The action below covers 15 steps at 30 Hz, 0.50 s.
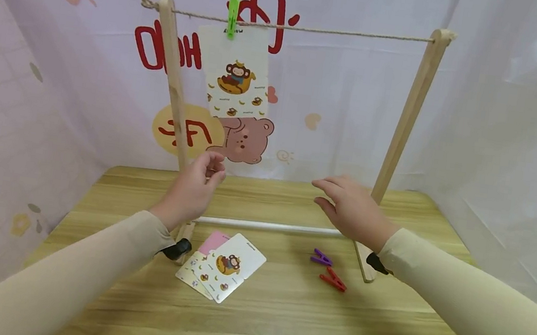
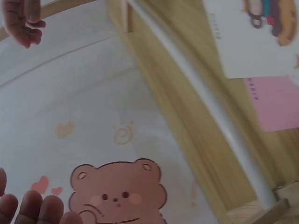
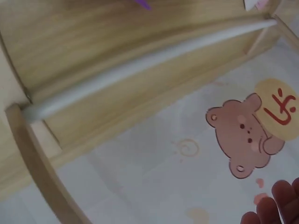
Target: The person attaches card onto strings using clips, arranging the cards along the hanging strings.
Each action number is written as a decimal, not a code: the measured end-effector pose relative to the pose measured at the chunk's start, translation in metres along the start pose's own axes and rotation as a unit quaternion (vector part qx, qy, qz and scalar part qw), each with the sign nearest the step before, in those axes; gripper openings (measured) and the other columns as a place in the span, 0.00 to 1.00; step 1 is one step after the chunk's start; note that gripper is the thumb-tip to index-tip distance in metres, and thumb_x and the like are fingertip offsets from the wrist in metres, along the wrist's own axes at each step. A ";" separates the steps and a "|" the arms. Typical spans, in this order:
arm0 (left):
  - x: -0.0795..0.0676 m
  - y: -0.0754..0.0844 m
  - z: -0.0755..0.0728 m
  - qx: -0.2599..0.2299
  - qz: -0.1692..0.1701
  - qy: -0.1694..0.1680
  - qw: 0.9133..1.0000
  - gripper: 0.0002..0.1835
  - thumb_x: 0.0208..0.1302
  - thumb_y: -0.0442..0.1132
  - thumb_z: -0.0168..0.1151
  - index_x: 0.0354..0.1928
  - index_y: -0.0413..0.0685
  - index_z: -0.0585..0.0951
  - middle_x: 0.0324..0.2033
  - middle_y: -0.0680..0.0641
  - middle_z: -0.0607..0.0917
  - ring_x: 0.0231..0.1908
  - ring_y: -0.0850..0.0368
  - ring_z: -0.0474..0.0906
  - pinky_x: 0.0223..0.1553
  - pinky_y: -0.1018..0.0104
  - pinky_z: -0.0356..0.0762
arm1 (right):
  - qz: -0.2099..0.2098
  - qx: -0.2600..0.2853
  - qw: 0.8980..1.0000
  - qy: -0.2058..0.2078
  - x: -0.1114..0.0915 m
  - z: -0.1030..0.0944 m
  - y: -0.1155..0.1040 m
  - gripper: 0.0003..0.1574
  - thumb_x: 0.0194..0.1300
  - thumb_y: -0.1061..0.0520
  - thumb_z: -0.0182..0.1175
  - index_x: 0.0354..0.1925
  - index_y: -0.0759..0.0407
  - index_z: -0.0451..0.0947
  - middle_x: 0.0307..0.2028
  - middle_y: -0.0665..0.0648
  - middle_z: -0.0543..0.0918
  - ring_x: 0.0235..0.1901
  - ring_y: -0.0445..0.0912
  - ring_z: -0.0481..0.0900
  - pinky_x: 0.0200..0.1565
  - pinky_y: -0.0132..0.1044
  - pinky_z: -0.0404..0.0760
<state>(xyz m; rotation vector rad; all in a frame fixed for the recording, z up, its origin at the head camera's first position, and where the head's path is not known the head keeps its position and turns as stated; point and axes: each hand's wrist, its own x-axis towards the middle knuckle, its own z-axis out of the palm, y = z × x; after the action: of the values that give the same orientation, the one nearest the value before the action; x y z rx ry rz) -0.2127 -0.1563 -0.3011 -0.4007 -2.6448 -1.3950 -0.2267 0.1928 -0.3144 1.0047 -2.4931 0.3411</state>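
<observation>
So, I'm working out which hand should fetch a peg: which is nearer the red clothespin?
Right. The right hand hovers above the red clothespin in the head view; the left hand is well off to its left.

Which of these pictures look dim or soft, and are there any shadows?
Head view: bright and fairly sharp, with a soft shadow on the table near the right sleeve; left wrist view: dimmer, lettering on the pink card blurry; right wrist view: dim, the white bar soft.
</observation>
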 end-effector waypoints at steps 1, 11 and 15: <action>-0.002 -0.004 0.003 0.012 0.001 -0.008 1.000 0.19 0.83 0.40 0.51 0.69 0.42 0.68 0.58 0.41 0.78 0.58 0.46 0.77 0.62 0.49 0.77 | -0.001 -0.001 1.000 -0.005 -0.003 0.003 0.002 0.22 0.71 0.59 0.69 0.61 0.64 0.82 0.53 0.62 0.89 0.52 0.58 0.86 0.55 0.53 0.84; -0.018 -0.025 0.031 0.118 -0.056 -0.113 0.985 0.29 0.78 0.44 0.62 0.75 0.46 0.67 0.69 0.42 0.77 0.72 0.42 0.72 0.73 0.41 0.69 | 0.025 0.008 0.996 -0.081 -0.032 0.026 0.010 0.15 0.73 0.56 0.68 0.54 0.61 0.85 0.48 0.58 0.90 0.48 0.54 0.88 0.51 0.51 0.86; -0.022 -0.032 0.037 0.142 -0.067 -0.137 0.978 0.29 0.78 0.45 0.63 0.74 0.46 0.68 0.73 0.42 0.74 0.74 0.41 0.70 0.73 0.40 0.68 | 0.037 0.005 0.994 -0.100 -0.040 0.035 0.011 0.14 0.72 0.56 0.69 0.52 0.59 0.86 0.47 0.57 0.89 0.45 0.51 0.87 0.47 0.48 0.86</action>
<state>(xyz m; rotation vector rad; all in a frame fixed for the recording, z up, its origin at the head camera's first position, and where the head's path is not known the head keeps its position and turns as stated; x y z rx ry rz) -0.2002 -0.1465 -0.3524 -0.4148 -3.0904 -1.0302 -0.2184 0.2112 -0.3645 0.9971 -2.7153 0.2878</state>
